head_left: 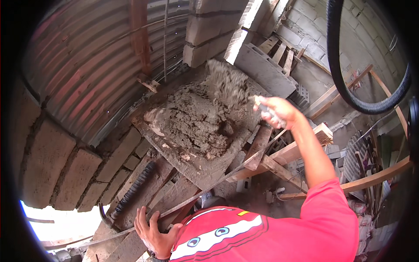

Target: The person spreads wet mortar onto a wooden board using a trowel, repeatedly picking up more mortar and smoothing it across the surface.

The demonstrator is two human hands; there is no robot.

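My right hand point(279, 112) is closed around the handle of a trowel point(255, 98). The blade is hidden under a blurred lump of grey mortar point(229, 83), raised at the far right of the mortar board point(209, 172). A wet, heaped pile of mortar point(192, 118) covers most of that board. My left hand point(155, 231) has its fingers spread and holds nothing. It is beside a thin metal rod point(192, 197) that runs diagonally across the planks; whether it touches the rod I cannot tell. A hammer with a black ribbed handle point(135, 187) lies left of the board.
Corrugated metal sheeting point(96, 65) rises at the left above a block wall point(56, 157). A hollow concrete block point(266, 70) stands behind the board. Wooden beams point(301, 146) jut out under my right arm. A black hose point(338, 56) loops at upper right.
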